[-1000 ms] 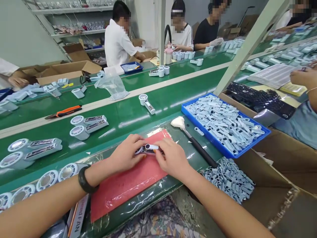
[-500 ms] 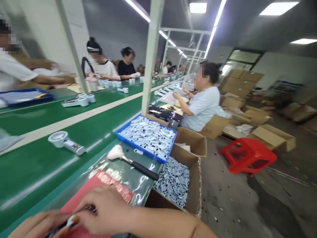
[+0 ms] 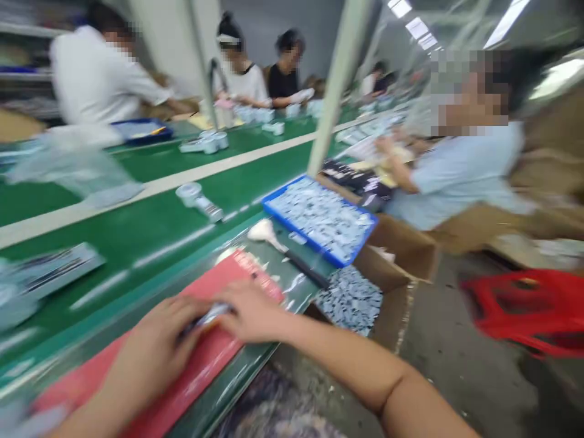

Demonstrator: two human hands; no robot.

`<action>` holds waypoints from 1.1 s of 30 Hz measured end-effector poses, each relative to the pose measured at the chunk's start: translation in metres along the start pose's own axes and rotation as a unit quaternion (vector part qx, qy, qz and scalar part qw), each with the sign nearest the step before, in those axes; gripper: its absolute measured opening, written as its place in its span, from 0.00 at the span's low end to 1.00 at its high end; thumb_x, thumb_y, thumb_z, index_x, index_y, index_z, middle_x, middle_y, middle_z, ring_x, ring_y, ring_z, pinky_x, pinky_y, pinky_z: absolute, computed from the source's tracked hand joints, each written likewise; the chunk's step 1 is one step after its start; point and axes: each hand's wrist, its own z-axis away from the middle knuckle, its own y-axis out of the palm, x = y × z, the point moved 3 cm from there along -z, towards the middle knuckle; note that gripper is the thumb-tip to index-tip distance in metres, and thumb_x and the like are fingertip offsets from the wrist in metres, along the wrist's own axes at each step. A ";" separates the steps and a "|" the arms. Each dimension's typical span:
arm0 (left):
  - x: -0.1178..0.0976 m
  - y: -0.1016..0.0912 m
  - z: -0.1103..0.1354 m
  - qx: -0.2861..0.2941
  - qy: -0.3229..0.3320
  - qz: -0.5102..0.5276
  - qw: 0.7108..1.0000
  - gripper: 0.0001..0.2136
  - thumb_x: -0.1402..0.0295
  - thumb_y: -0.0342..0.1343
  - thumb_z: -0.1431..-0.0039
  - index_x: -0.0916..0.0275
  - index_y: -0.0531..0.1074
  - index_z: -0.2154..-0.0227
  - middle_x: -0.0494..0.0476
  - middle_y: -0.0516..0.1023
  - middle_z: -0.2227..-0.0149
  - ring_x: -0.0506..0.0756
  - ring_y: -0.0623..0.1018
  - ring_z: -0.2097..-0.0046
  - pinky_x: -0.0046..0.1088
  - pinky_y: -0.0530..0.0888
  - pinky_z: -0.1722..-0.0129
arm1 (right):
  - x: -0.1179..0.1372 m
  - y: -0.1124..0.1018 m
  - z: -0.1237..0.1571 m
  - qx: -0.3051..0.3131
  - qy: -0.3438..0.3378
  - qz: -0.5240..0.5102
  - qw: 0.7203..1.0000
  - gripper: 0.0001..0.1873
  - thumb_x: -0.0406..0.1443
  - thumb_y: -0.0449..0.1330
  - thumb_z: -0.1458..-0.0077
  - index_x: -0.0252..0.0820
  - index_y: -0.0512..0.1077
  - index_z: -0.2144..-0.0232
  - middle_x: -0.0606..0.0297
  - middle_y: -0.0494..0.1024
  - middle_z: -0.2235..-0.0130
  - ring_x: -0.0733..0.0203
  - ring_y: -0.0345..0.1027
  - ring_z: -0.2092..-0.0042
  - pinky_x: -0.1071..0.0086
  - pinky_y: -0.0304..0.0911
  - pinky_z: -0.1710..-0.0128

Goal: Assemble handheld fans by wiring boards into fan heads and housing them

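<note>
At the far left of the green bench (image 3: 114,261), blurred silver-and-white devices (image 3: 50,271) are lying near the edge, and one round-headed white device (image 3: 198,201) stands farther away on the belt. In front of the person, a red mat (image 3: 201,365) lies on a clear plastic film (image 3: 301,286).

The left hand (image 3: 155,353) is on the mat, with its fingers curled inward. A small white-and-silver piece (image 3: 207,315) sits between this hand and the right hand (image 3: 250,310), just above the mat. Its long axis goes from lower left to upper right, almost along the line between the two hands. The hands are close together and narrow around it, and both seem to hold it, one at each end. Because of the blur, I cannot tell which hand is nearer or which one grips more firmly.

To the right are a white-tipped brush (image 3: 264,231) with a black handle and a blue tray (image 3: 319,222) full of pale blue parts. More of these loose parts (image 3: 349,298) lie in a cardboard box (image 3: 406,255). Farther right sit a co-worker in a light blue shirt (image 3: 460,176) and a red plastic stool (image 3: 524,310).
</note>
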 end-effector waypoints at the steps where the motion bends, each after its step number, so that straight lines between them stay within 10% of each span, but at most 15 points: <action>1: -0.005 -0.003 0.001 0.006 -0.023 -0.003 1.000 0.13 0.63 0.47 0.34 0.54 0.78 0.57 0.58 0.84 0.57 0.60 0.81 0.54 0.39 0.79 0.53 | -0.002 0.002 0.005 -0.002 -0.001 -0.021 1.000 0.18 0.34 0.57 0.37 0.41 0.74 0.46 0.56 0.80 0.50 0.51 0.71 0.46 0.58 0.65 0.46; 16: -0.019 -0.015 0.000 0.103 -0.025 -0.098 0.990 0.12 0.69 0.52 0.37 0.59 0.74 0.53 0.61 0.82 0.54 0.65 0.79 0.50 0.57 0.70 0.42 | -0.001 0.008 0.015 -0.040 -0.060 -0.015 0.997 0.19 0.37 0.59 0.34 0.37 0.71 0.43 0.55 0.77 0.48 0.51 0.67 0.47 0.58 0.62 0.44; 20: 0.025 -0.037 -0.025 0.081 0.030 -0.123 0.989 0.14 0.71 0.49 0.40 0.54 0.77 0.57 0.59 0.82 0.57 0.65 0.80 0.52 0.54 0.70 0.44 | -0.040 -0.028 0.028 -0.164 0.016 0.034 0.986 0.14 0.36 0.58 0.33 0.42 0.75 0.47 0.56 0.78 0.49 0.53 0.68 0.48 0.59 0.63 0.49; 24: 0.091 -0.067 -0.088 0.034 -0.003 -0.233 0.972 0.12 0.72 0.49 0.41 0.55 0.77 0.61 0.60 0.79 0.50 0.72 0.65 0.34 0.64 0.59 0.36 | -0.091 -0.071 0.047 -0.244 0.201 0.259 0.913 0.10 0.33 0.57 0.35 0.39 0.80 0.60 0.46 0.77 0.48 0.45 0.66 0.49 0.53 0.62 0.54; 28: 0.135 -0.070 -0.142 0.046 -0.104 -0.269 0.956 0.15 0.78 0.46 0.38 0.60 0.78 0.62 0.62 0.73 0.43 0.72 0.57 0.30 0.67 0.53 0.34 | -0.116 -0.081 0.039 -0.210 0.194 0.401 0.871 0.09 0.28 0.59 0.38 0.36 0.80 0.67 0.47 0.71 0.38 0.39 0.59 0.37 0.48 0.57 0.43; 33: 0.168 -0.045 -0.163 0.090 -0.164 -0.250 0.950 0.24 0.80 0.49 0.42 0.57 0.76 0.46 0.67 0.68 0.35 0.70 0.67 0.34 0.50 0.71 0.42 | -0.123 -0.077 0.028 -0.213 0.139 0.450 0.856 0.13 0.25 0.57 0.39 0.38 0.77 0.72 0.51 0.77 0.42 0.40 0.62 0.37 0.46 0.55 0.41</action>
